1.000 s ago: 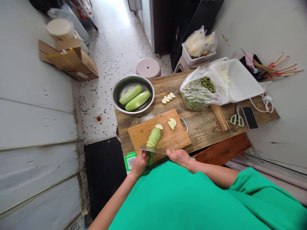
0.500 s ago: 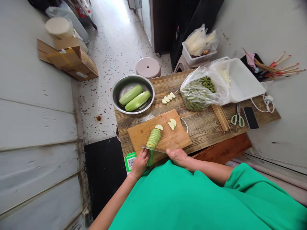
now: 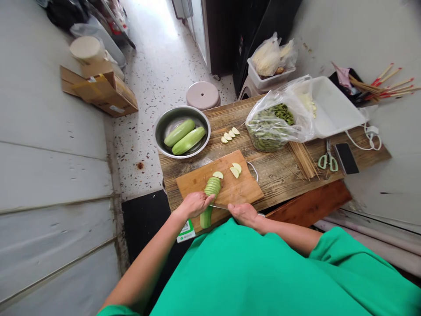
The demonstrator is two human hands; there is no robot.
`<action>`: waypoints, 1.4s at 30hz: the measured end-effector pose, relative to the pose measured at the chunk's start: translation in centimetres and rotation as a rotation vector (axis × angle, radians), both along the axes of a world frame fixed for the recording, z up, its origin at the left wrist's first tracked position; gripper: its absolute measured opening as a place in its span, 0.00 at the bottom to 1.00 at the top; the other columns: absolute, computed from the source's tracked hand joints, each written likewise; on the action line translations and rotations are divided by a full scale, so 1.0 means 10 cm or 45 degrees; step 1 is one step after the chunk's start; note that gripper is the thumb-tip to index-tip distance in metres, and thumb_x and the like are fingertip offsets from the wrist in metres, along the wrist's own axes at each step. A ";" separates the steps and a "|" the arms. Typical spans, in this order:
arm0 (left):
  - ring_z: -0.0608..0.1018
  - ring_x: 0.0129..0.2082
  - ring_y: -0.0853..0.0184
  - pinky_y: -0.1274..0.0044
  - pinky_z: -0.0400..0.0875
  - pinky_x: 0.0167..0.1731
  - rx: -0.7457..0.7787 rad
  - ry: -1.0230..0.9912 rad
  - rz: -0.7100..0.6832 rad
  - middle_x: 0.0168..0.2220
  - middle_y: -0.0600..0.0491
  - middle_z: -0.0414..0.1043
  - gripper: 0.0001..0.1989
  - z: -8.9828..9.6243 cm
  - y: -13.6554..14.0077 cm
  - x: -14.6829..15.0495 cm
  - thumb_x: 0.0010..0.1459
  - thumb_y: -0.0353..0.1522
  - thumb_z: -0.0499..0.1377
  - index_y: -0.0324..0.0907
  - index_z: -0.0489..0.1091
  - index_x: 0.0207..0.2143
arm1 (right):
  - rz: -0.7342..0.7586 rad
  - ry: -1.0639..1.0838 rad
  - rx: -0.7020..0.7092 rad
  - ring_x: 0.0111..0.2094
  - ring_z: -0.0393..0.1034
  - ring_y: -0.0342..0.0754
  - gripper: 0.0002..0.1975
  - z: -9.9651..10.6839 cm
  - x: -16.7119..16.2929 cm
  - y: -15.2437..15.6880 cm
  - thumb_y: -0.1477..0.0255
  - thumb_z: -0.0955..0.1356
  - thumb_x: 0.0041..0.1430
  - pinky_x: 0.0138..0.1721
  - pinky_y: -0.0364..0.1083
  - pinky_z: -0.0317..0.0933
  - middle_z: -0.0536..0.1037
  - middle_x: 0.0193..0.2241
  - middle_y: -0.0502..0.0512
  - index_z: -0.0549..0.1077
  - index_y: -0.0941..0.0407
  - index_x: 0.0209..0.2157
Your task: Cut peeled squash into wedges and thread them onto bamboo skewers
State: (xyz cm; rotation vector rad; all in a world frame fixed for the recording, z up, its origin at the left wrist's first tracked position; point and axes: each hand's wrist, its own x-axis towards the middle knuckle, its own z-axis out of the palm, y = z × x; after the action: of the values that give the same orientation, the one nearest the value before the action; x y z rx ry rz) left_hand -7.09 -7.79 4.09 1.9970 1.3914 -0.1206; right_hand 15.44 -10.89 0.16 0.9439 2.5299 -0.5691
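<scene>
A partly sliced zucchini (image 3: pixel 206 217) lies on the wooden cutting board (image 3: pixel 192 181), its thin slices (image 3: pixel 213 186) still lined up at the far end. My right hand (image 3: pixel 244 214) is closed around the handle of a knife (image 3: pixel 219 206), whose blade points left across the zucchini. Over the blade's tip and the nearest slices is my left hand (image 3: pixel 196 204), fingers drawn together; what they pinch is hidden. Half-round pieces (image 3: pixel 235 170) lie loose on the board. Two whole zucchini (image 3: pixel 188 140) rest in a metal bowl (image 3: pixel 158 142) behind it.
Beyond the board, several half-round pieces (image 3: pixel 230 135) sit on a skewer. A plastic bag of green vegetables (image 3: pixel 268 127), wooden skewers (image 3: pixel 301 161), scissors (image 3: pixel 327 160), a phone (image 3: pixel 346 159) and a white tray (image 3: pixel 342 107) occupy the table's right side. A round stool (image 3: pixel 203 95) stands behind.
My left hand has moved from the zucchini's near end up to the slices by the blade tip, uncovering the uncut part. My right hand still holds the knife in about the same place.
</scene>
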 end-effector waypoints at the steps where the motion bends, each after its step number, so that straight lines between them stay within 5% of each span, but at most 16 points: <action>1: 0.74 0.27 0.66 0.78 0.63 0.29 -0.031 0.035 0.002 0.24 0.47 0.71 0.28 -0.03 0.03 0.01 0.60 0.44 0.39 0.38 0.69 0.21 | 0.003 0.007 0.008 0.29 0.72 0.48 0.10 0.01 0.00 0.00 0.80 0.57 0.58 0.25 0.40 0.59 0.76 0.29 0.63 0.66 0.61 0.38; 7: 0.73 0.28 0.66 0.77 0.63 0.30 -0.024 0.021 -0.021 0.23 0.48 0.71 0.26 0.06 0.05 -0.03 0.60 0.43 0.41 0.39 0.69 0.22 | 0.025 0.043 0.055 0.27 0.72 0.47 0.11 0.09 0.02 -0.03 0.81 0.55 0.58 0.22 0.40 0.57 0.76 0.27 0.61 0.66 0.60 0.35; 9: 0.73 0.30 0.66 0.76 0.64 0.33 0.232 -0.050 0.058 0.25 0.48 0.72 0.21 0.14 -0.05 -0.08 0.60 0.40 0.44 0.40 0.70 0.25 | 0.033 0.053 0.064 0.27 0.72 0.47 0.11 0.12 0.02 -0.04 0.81 0.55 0.59 0.22 0.40 0.57 0.76 0.27 0.60 0.66 0.59 0.35; 13: 0.72 0.37 0.62 0.69 0.64 0.40 1.079 -0.221 0.302 0.33 0.47 0.72 0.07 0.16 -0.51 -0.19 0.54 0.32 0.53 0.40 0.69 0.33 | 0.046 0.049 0.073 0.27 0.72 0.47 0.11 0.14 0.03 -0.07 0.81 0.55 0.59 0.22 0.40 0.56 0.75 0.26 0.59 0.66 0.59 0.35; 15: 0.72 0.39 0.61 0.68 0.65 0.40 1.225 -0.268 0.181 0.35 0.47 0.71 0.07 0.05 -0.76 -0.19 0.50 0.29 0.57 0.41 0.69 0.35 | 0.048 0.042 0.073 0.27 0.71 0.47 0.11 0.14 0.04 -0.07 0.81 0.55 0.58 0.21 0.40 0.56 0.75 0.26 0.59 0.66 0.59 0.35; 21: 0.72 0.38 0.61 0.69 0.69 0.37 0.999 -0.155 -0.079 0.38 0.45 0.71 0.11 -0.45 -0.98 -0.06 0.54 0.25 0.53 0.39 0.68 0.41 | 0.041 0.023 0.064 0.26 0.71 0.45 0.09 0.15 0.01 -0.07 0.81 0.56 0.57 0.23 0.40 0.58 0.75 0.26 0.59 0.65 0.60 0.34; 26: 0.70 0.40 0.59 0.67 0.70 0.39 0.845 -0.064 -0.121 0.38 0.42 0.69 0.14 -0.69 -0.99 -0.06 0.56 0.24 0.47 0.36 0.67 0.43 | 0.044 0.011 0.051 0.27 0.72 0.46 0.09 0.16 -0.01 -0.07 0.81 0.57 0.57 0.23 0.40 0.58 0.75 0.26 0.60 0.65 0.60 0.34; 35: 0.69 0.40 0.58 0.68 0.72 0.36 0.841 -0.018 -0.075 0.41 0.41 0.67 0.15 -0.80 -1.08 -0.09 0.57 0.24 0.47 0.34 0.66 0.45 | 0.042 -0.020 -0.025 0.29 0.73 0.49 0.09 0.22 -0.02 0.00 0.80 0.57 0.58 0.25 0.41 0.61 0.77 0.28 0.61 0.66 0.59 0.36; 42: 0.66 0.48 0.58 0.67 0.69 0.42 0.870 -0.123 0.013 0.44 0.40 0.67 0.16 -0.78 -1.05 -0.06 0.57 0.23 0.47 0.34 0.65 0.47 | 0.035 -0.047 -0.113 0.30 0.73 0.50 0.11 0.09 -0.07 0.04 0.78 0.57 0.59 0.28 0.43 0.63 0.77 0.29 0.61 0.65 0.60 0.42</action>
State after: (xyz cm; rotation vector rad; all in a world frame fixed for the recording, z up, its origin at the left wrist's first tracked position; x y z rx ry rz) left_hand -7.68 -18.34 -3.70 2.4903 1.5060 0.5158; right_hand 14.71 -10.50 1.06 0.8785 2.4597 -0.6435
